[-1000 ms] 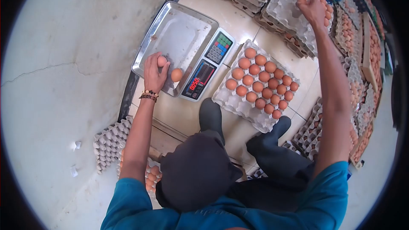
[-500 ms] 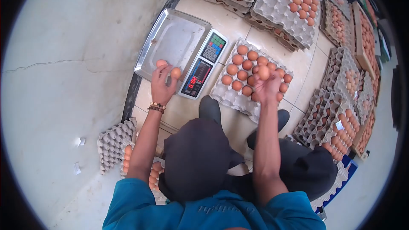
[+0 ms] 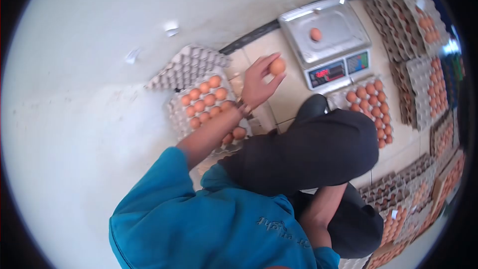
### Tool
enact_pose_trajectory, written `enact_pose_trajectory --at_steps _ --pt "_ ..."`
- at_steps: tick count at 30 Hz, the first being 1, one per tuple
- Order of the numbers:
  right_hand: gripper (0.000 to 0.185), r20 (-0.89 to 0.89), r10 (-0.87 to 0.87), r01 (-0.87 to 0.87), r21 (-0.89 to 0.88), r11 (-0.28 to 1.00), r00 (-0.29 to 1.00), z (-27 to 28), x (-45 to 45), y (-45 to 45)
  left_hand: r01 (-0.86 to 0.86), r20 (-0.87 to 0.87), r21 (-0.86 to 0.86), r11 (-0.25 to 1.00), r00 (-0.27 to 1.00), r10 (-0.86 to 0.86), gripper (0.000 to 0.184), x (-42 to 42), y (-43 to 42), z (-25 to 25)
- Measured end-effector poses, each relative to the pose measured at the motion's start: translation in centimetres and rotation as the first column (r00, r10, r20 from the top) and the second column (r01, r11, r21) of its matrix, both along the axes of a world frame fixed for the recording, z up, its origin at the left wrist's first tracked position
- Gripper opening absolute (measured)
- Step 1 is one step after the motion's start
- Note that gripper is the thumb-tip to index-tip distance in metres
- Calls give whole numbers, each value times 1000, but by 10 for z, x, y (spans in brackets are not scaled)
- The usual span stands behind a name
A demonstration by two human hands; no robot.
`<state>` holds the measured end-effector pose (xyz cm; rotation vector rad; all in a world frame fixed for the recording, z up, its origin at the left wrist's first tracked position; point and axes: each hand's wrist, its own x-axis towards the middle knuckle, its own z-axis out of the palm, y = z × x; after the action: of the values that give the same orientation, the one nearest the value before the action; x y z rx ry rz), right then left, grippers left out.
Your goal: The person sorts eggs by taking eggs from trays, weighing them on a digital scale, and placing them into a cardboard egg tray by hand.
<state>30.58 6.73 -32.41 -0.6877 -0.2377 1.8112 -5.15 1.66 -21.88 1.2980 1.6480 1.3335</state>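
Observation:
My left hand pinches a brown egg between thumb and fingers. It is held in the air between the digital scale and a grey egg tray with several brown eggs. One egg lies on the scale's metal pan, and red digits glow on its display. Another tray of brown eggs sits just below the scale, partly covered by my knee. Only my right forearm shows; the knee hides my right hand.
Bare grey egg trays lean by the wall at the left. Tall stacks of egg trays stand on the right, with more trays and egg crates at lower right. My bent knee takes up the middle.
The view has swung to the left. My left hand has lifted an egg off the scale pan, leaving one there. My right hand, which held an egg above the tray, has gone behind my knee.

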Motion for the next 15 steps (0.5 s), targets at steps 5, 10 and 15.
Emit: enact_pose_trajectory --at_steps 5,10,15 --pt "46 26 39 -39 12 999 999 9 -17 5 -417 53 -184 890 900 433 48 -89 -166 35" --pt "44 38 56 -56 -1 998 998 17 -36 -12 -705 -258 -96 703 700 666 44 -158 -259 24" --pt "41 51 54 -54 5 999 997 22 -42 -23 -780 -290 25 625 593 751 41 -198 -266 -17"
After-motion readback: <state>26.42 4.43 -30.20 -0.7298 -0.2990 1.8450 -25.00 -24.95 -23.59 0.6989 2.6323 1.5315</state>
